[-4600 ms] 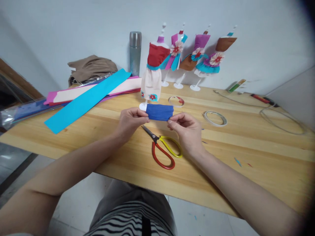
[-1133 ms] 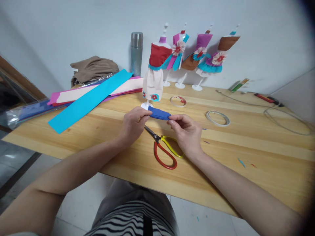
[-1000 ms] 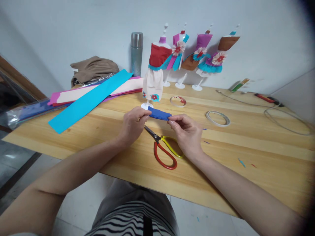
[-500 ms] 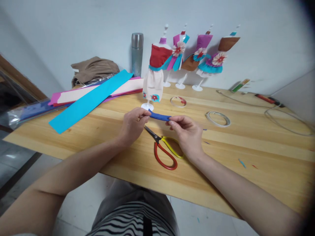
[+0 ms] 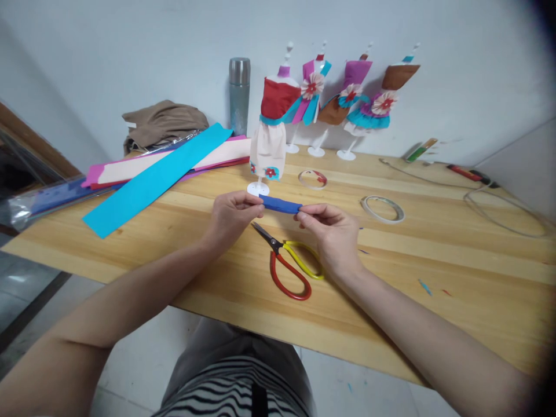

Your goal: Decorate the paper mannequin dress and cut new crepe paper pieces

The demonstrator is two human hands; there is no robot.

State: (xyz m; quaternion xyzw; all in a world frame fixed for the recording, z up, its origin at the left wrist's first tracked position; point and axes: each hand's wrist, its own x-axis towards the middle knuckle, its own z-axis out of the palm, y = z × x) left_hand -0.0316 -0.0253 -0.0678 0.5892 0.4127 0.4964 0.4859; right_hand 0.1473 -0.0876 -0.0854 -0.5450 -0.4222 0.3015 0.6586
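Note:
A short blue strip (image 5: 280, 204), of crepe paper or thin cloth, is stretched level between my two hands above the table. My left hand (image 5: 234, 217) pinches its left end between thumb and fingertips. At the other end, my right hand (image 5: 334, 231) grips it the same way. Below the strip lie scissors (image 5: 273, 242) with one red and one yellow handle, their blades slightly apart. Just beyond my hands stands a small mannequin (image 5: 281, 95) in a red top and pale skirt, on a white base.
More dressed mannequins (image 5: 354, 75) stand along the wall. Two tape rolls (image 5: 383, 209) lie to the right, with a cable (image 5: 471, 200) behind. At left are a turquoise strip (image 5: 152, 185), other coloured sheets (image 5: 130, 168), a flask (image 5: 240, 95) and brown cloth (image 5: 165, 121).
The blue strip now looks straighter and flatter between my fingers. Both hands keep their hold, and the view has shifted slightly.

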